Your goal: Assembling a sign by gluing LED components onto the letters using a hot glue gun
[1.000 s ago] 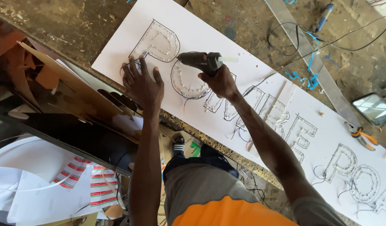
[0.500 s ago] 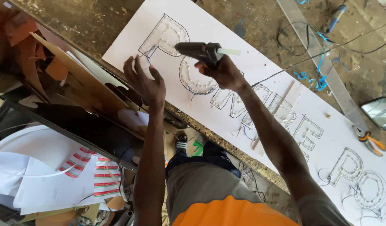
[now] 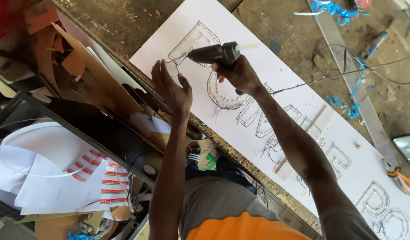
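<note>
The right hand (image 3: 238,73) is closed around the handle of a dark glue gun (image 3: 214,53), which lies roughly level, its nozzle pointing toward the left hand and a pale glue stick (image 3: 247,46) poking out of its back end. The nozzle tip sits just over the first outlined letter (image 3: 194,42) on the white sign board (image 3: 276,66), just beyond the fingertips of the left hand.

The left hand (image 3: 171,89) is open, fingers spread and raised slightly, at the near edge of the board beside that first letter. A thin wire (image 3: 177,66) runs between its fingertips and the gun's nozzle; whether the fingers pinch it cannot be told.

Under the right hand and wrist lies the second letter, lined with small bulbs (image 3: 223,95); further letters follow along the board beneath the right forearm. A black cable (image 3: 311,80) leads away from the right hand across the board onto the rough workbench (image 3: 125,22).

Well beyond the right hand are a clear plastic strip (image 3: 347,62), blue twine (image 3: 334,9) and a blue-handled screwdriver (image 3: 376,42). Far out past the right elbow rest orange-handled pliers (image 3: 398,175). To the outside of the left hand, brown cardboard scraps (image 3: 76,62) and white sheets (image 3: 45,178) are piled.
</note>
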